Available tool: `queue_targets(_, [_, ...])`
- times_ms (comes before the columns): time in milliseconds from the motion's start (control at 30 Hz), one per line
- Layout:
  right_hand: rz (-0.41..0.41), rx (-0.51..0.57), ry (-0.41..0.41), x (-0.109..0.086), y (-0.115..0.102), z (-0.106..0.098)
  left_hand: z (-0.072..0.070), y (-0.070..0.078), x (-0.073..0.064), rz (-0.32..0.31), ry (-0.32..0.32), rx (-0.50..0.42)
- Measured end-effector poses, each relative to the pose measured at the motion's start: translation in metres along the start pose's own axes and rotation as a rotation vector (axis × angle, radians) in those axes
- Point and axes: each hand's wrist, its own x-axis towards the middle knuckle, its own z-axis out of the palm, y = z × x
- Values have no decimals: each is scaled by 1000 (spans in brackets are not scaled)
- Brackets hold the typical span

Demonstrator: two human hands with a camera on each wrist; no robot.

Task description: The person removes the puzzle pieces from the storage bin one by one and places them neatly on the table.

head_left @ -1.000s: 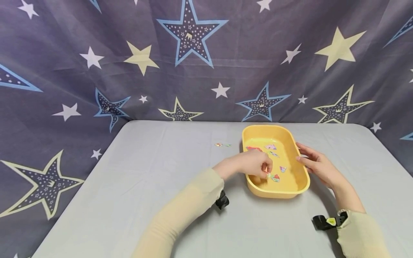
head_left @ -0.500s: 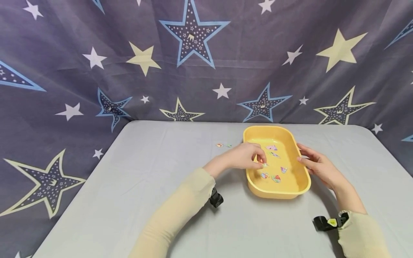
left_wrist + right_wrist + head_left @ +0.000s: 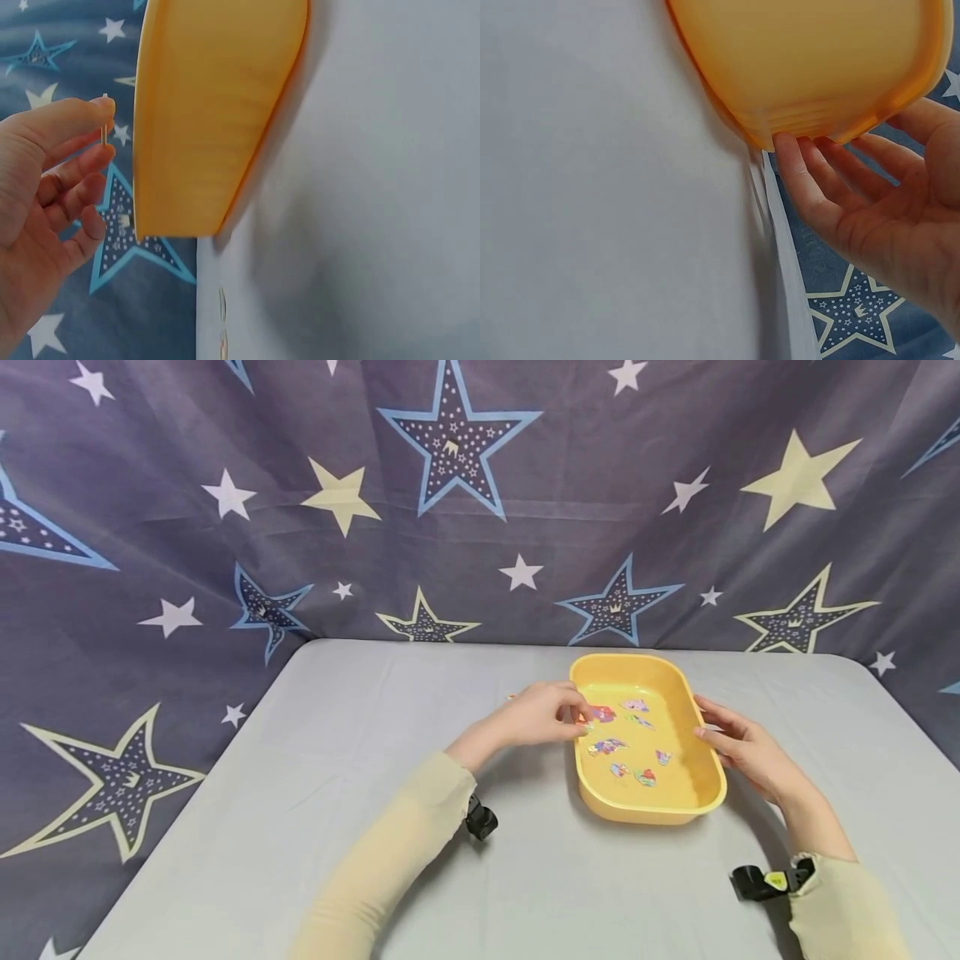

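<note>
A: Left hand (image 3: pixel 536 714)?
B: Gripping. Thumb and fingertip pinch a thin held piece (image 3: pixel 104 135), edge-on in the left wrist view. Other fingers loosely bent.
A: Where's that piece?
B: Head view puts it at the left rim of the yellow tray (image 3: pixel 639 816). Can't tell which side of the rim. Print mostly hidden by the fingers.
A: Right hand (image 3: pixel 750 752)?
B: Fingers loosely extended, tips touching the tray's outer right wall. Thumb at the rim; can't tell if it hooks over.
A: In the tray?
B: Seven small flat cutouts visible. Red piece (image 3: pixel 602 714) near the left wall, just beside the held one. Pink piece (image 3: pixel 635 705) to its right, blue-green piece (image 3: pixel 641 722) just nearer. Purple piece (image 3: pixel 607 747) around mid-tray, left. Near end: violet piece (image 3: pixel 663 757), blue piece (image 3: pixel 619 769), green piece (image 3: pixel 645 777).
A: Outside it?
B: Two loose pieces (image 3: pixel 223 343) on the table (image 3: pixel 300 818), edge-on from the left wrist. Head view catches only a sliver past the left hand.
A: Tray position?
B: Right half of the table, far end near the back edge. Starry curtain (image 3: pixel 525 539) behind.
</note>
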Motion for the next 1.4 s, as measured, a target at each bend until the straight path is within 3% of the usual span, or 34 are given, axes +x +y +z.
queue_targets(500, [-17,-17,7,-1,4,0,-4,-34,-22,-42,107,30])
queue_targets(767, [-23,-18,-4,0,4,0,-7,-54,-33,-169,155,33])
queue_targets(967, [-36,10,-5,1,3,-2,-13,-67,-38,-223,176,32])
queue_targets(1400, [-25,-5,-8,1,3,-1,-12,-91,-40,-379,165,91])
